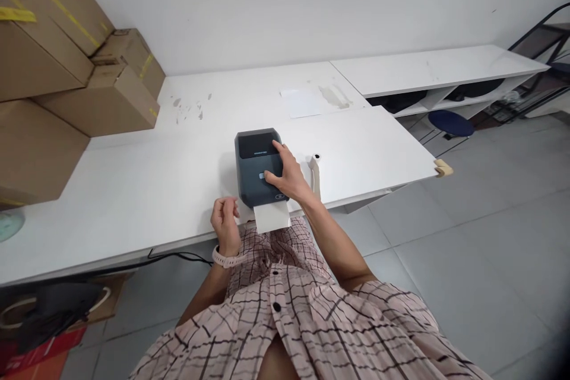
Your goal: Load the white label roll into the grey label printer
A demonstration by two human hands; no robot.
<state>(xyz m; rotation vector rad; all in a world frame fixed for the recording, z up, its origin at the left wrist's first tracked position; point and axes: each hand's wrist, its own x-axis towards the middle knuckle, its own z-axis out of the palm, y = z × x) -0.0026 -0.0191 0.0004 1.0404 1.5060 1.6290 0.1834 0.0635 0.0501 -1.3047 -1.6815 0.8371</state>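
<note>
A dark blue-grey label printer [253, 172] stands near the front edge of the white table. My right hand [291, 175] rests on its right side with fingers apart, the thumb beside the small light button on top. A blank white label sheet [271, 217] sticks out of the printer's front, over the table edge. My left hand [226, 219] is at the table edge, left of the sheet, with its fingers curled in; whether anything is inside them is hidden. Right of the printer lies a small white roll [316, 158] with a strip trailing toward the front edge.
Cardboard boxes [124, 95] are stacked on the table's left. A white paper sheet [299, 103] lies toward the back. Wooden-coloured corner padding [443, 168] sits at the right corner, with a blue stool [451, 123] beyond. Black cables [178, 255] hang below the front edge.
</note>
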